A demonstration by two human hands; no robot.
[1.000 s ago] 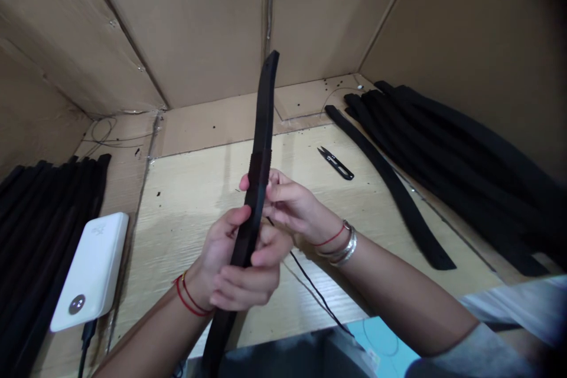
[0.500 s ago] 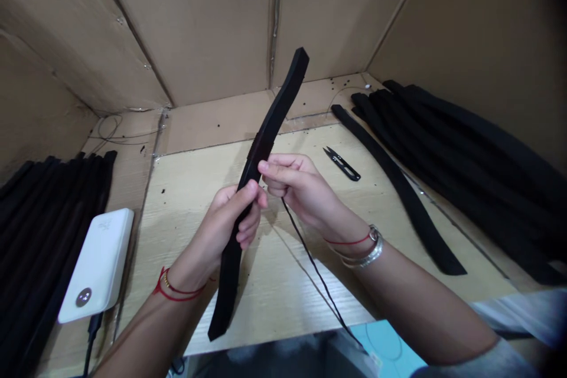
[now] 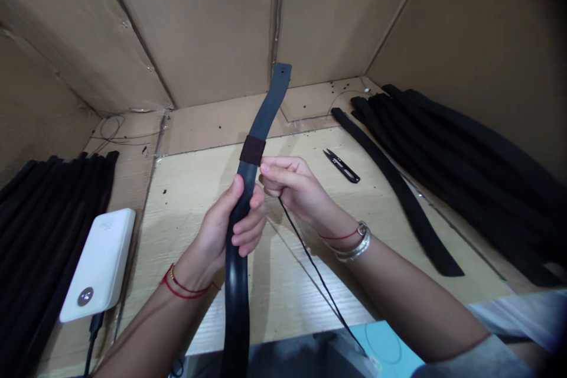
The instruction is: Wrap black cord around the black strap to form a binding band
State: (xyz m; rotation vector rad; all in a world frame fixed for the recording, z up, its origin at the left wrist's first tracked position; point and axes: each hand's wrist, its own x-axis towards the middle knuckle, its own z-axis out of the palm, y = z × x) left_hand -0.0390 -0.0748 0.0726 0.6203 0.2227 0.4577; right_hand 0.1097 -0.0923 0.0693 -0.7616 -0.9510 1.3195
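Observation:
My left hand (image 3: 237,218) is wrapped around a curved black strip (image 3: 238,298), which stands up over the board with its broad smooth face toward me. Around the strip's middle runs a band of tightly wound dark cord (image 3: 253,150). Just beside the lower edge of this winding, my right hand (image 3: 287,180) pinches a dark cord (image 3: 310,257), whose tail slants down to the table's front edge. A small hole shows near the strip's far end. The black thread snips (image 3: 341,166) lie to the right of my right hand.
One more black strip (image 3: 398,192) lies on the right, beside a pile of similar strips (image 3: 452,171). On the left are further black strips (image 3: 57,207) and a white power bank (image 3: 98,266) with a cable. Cardboard walls (image 3: 212,23) enclose the back and sides.
The black strip has been turned from its narrow edge to its broad face, and its far end has shifted left and slightly down. My right hand still pinches the cord.

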